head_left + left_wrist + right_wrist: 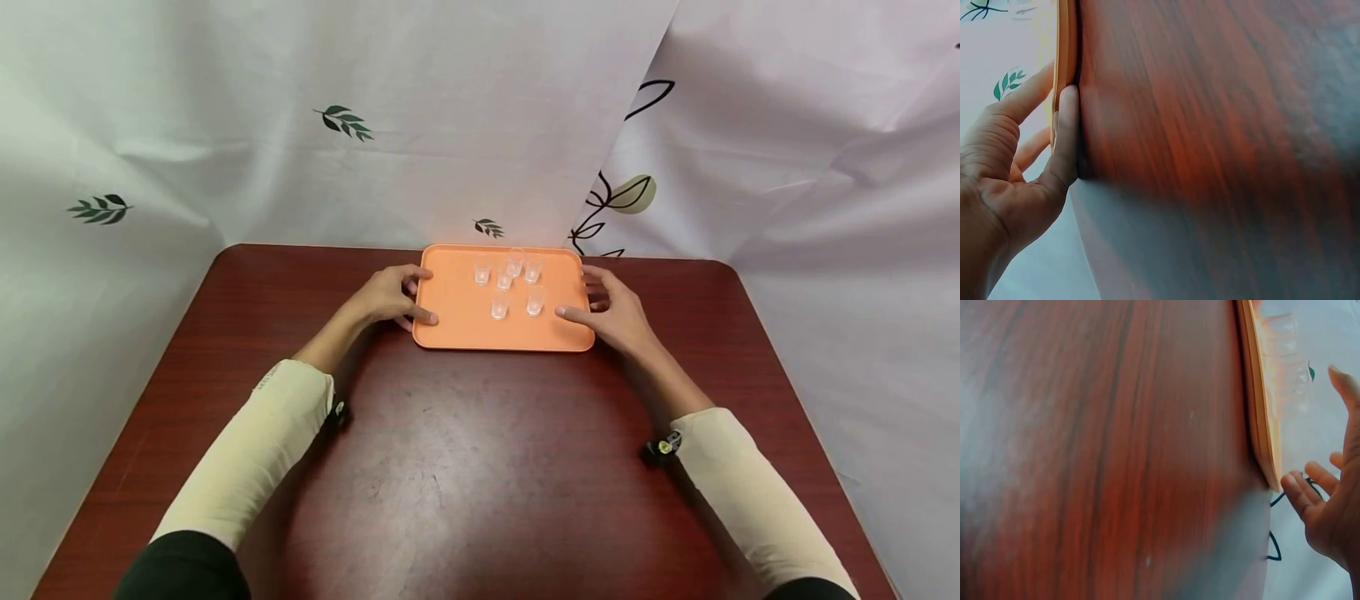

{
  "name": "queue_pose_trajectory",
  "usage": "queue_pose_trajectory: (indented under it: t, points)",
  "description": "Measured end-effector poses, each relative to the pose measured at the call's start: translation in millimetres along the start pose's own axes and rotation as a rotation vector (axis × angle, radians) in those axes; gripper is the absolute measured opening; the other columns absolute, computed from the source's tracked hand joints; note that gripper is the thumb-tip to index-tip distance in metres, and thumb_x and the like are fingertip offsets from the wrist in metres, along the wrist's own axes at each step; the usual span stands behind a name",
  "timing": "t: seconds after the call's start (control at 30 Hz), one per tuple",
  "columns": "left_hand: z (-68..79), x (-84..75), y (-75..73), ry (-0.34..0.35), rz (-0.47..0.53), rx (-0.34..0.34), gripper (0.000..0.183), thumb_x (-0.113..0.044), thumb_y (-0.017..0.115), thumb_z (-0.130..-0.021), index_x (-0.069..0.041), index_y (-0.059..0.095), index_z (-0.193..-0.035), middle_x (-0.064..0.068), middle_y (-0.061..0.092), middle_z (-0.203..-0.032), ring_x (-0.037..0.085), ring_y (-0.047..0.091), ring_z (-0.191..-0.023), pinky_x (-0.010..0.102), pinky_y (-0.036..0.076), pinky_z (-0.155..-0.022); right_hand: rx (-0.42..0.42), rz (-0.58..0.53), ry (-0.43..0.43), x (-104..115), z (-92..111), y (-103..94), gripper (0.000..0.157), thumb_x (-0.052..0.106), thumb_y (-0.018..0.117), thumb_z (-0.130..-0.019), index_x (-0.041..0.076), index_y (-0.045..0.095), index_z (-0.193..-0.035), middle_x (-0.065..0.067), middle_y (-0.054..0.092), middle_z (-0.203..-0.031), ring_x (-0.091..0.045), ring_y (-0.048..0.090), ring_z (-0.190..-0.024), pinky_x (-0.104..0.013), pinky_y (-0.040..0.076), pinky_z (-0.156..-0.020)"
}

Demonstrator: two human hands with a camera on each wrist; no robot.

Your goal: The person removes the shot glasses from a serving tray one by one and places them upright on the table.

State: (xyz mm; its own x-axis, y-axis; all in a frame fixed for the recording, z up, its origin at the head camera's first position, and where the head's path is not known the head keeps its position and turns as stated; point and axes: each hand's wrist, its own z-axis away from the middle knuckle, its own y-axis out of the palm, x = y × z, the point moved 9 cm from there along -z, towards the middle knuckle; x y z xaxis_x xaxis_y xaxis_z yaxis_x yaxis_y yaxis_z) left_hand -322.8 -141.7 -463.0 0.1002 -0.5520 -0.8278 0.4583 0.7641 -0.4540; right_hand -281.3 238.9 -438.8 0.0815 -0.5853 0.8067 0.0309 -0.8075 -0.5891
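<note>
An orange rectangular tray (457,332) lies at the far edge of the table, with several small clear plastic cups (499,307) upright on its middle and right part. My left hand (386,296) grips the tray's left end, thumb over the rim; the left wrist view has a finger low against the tray's side (1067,44). At the right end is my right hand (621,315), its thumb stretched over the tray. In the right wrist view that thumb (1344,387) stands raised off the tray, and the fingertips are right by the tray's corner.
The dark red-brown wooden table (480,467) stretches from the tray toward me. White cloth (480,100) with leaf prints hangs behind the table and along both sides. A small dark device (662,448) sits at my right wrist.
</note>
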Motion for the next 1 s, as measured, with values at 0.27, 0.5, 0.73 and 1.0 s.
queue_pose_trajectory:
  t: [0.27,0.5,0.73,1.0]
  points:
    - [-4.0,0.0,-0.2,-0.026,-0.043,0.029,0.103,-0.003,0.101,-0.084,-0.011,0.048,-0.171,0.014,0.045,-0.12,0.018,0.069,-0.073,0.039,0.074,-0.07,0.066,-0.023,-0.035,7.6,-3.1,18.5,0.093,0.035,0.1,-0.087,0.013,0.055,-0.165,-0.017,0.068,-0.155,-0.04,0.069,-0.133,-0.056,0.06,-0.115]
    - [-3.8,-0.2,0.7,-0.06,-0.043,0.02,0.105,0.0,0.101,-0.083,-0.012,0.047,-0.172,0.011,0.043,-0.115,0.019,0.067,-0.075,0.037,0.074,-0.069,0.103,-0.093,-0.04,8.6,-6.2,35.9,0.09,0.025,0.101,-0.086,0.009,0.058,-0.163,-0.019,0.071,-0.148,-0.039,0.072,-0.133,-0.057,0.061,-0.117]
    - [-4.8,1.7,0.0,-0.064,-0.065,0.016,0.104,-0.001,0.101,-0.083,-0.015,0.049,-0.171,0.011,0.045,-0.114,0.019,0.066,-0.074,0.036,0.074,-0.069,0.118,-0.141,-0.038,11.1,-9.4,51.5,0.08,0.022,0.101,-0.086,0.009,0.065,-0.157,-0.019,0.073,-0.143,-0.037,0.073,-0.128,-0.055,0.063,-0.115]
    - [-5.0,1.2,-0.6,-0.068,-0.045,0.008,0.104,0.001,0.101,-0.081,-0.015,0.05,-0.17,0.011,0.044,-0.112,0.017,0.066,-0.069,0.036,0.073,-0.067,0.085,-0.2,-0.016,12.8,-13.2,59.6,0.063,0.017,0.097,-0.091,0.005,0.072,-0.148,-0.021,0.077,-0.135,-0.031,0.078,-0.119,-0.015,0.065,-0.095]
